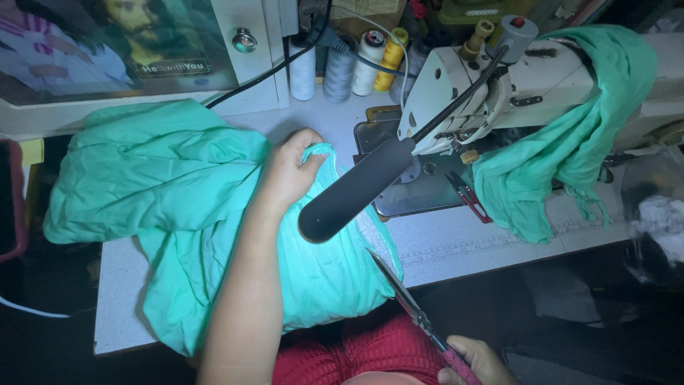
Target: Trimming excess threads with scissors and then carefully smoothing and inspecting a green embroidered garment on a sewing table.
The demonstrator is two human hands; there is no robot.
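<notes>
While the left hand [288, 170] pinches the green fabric [178, 214] bunched at 9 o'clock of the sewing machine [499, 85], the right hand [474, 360] grips scissors [410, 303] at 6. Looks like trimming's midway, nothing under the needle yet.
</notes>
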